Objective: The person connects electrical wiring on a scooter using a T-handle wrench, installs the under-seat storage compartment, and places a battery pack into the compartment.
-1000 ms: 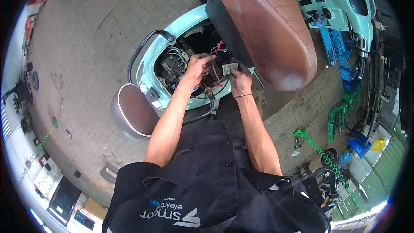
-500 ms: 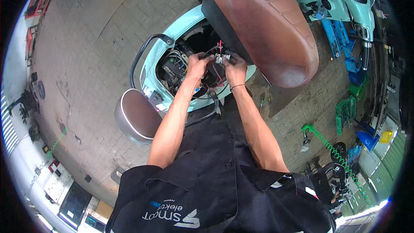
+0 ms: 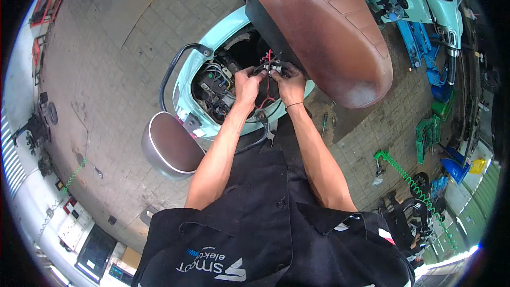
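Above the open rear bay of a mint green scooter (image 3: 187, 82), my two hands are close together. My left hand (image 3: 248, 86) is closed on a dark cable, its fingertips beside a small silver and black part (image 3: 273, 68). From the other side my right hand (image 3: 290, 82) pinches that same part. Red wires (image 3: 269, 56) rise just behind it and also run below it between the hands. Wiring and a dark unit (image 3: 212, 81) fill the bay to the left of my hands.
The raised brown seat (image 3: 340, 37) stands close on the right of the bay. A black grab rail (image 3: 171, 69) and a brown backrest (image 3: 172, 143) lie to the left. Tools (image 3: 324, 122) and a green coiled hose (image 3: 401, 172) are on the floor at right.
My hands have come together, and the part in my right hand now meets the cable at my left fingertips. The view has shifted slightly.
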The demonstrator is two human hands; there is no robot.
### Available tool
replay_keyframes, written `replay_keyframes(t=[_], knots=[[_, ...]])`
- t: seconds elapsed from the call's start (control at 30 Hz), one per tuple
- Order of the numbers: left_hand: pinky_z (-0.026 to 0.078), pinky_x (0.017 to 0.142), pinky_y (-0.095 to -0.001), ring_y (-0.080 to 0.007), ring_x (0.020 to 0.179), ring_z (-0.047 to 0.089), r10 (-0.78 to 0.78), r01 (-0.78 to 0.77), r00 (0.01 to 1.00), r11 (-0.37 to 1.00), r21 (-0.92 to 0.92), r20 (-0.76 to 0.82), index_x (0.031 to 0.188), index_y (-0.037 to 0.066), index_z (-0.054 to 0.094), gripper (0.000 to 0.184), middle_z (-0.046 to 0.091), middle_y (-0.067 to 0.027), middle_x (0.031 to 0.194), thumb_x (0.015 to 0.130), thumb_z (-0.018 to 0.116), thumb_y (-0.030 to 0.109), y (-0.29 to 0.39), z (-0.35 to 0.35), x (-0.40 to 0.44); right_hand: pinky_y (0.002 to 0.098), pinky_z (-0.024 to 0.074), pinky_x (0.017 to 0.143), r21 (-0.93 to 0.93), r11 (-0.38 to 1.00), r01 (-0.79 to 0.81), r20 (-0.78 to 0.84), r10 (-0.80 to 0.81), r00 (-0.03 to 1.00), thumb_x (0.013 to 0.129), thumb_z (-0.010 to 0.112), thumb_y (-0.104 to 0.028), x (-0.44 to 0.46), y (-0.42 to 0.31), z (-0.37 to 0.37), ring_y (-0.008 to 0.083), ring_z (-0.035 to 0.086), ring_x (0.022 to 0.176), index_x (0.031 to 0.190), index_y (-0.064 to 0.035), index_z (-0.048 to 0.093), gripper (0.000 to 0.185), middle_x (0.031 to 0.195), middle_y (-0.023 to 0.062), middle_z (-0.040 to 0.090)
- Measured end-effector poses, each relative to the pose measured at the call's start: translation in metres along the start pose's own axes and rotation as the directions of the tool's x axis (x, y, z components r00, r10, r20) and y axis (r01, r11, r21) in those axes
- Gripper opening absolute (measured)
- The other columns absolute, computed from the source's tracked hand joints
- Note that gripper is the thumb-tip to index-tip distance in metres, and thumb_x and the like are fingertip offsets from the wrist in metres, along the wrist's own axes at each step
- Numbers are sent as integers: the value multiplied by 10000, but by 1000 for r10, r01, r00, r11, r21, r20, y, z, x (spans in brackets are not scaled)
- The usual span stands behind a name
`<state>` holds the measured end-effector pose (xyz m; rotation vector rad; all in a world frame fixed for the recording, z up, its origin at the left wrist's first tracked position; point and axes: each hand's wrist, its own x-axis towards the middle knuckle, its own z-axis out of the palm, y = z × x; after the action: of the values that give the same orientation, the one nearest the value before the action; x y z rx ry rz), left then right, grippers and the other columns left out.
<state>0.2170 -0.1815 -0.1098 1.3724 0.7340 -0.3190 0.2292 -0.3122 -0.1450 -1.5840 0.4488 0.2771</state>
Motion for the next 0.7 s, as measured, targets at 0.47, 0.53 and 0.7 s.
replay_keyframes(t=[0.47,0.53,0.7], knots=[[264,475,-262,-38,555,400,235,-232,971,910,343,34,798,-31,657,255,553,15,636,897,689,202,-17,-14,5,318,519,796,-67,995,67,-107,-74,992,744,764,-46,-4,0,10,179,657,818,946,24,678,231,889,93,699],[307,483,-298,-51,565,403,145,-150,989,953,264,38,741,-21,639,263,541,3,593,877,701,195,-21,-25,-11,320,522,784,-82,996,36,-144,-47,989,743,761,-36,-3,12,14,179,656,808,933,24,672,218,876,90,696],[296,480,-256,-23,578,434,230,-222,973,956,191,-19,821,-50,653,197,578,23,646,895,688,129,-29,-32,-41,301,539,677,282,956,-85,-140,129,982,730,769,20,-4,18,25,177,653,735,929,9,658,228,876,103,684]])
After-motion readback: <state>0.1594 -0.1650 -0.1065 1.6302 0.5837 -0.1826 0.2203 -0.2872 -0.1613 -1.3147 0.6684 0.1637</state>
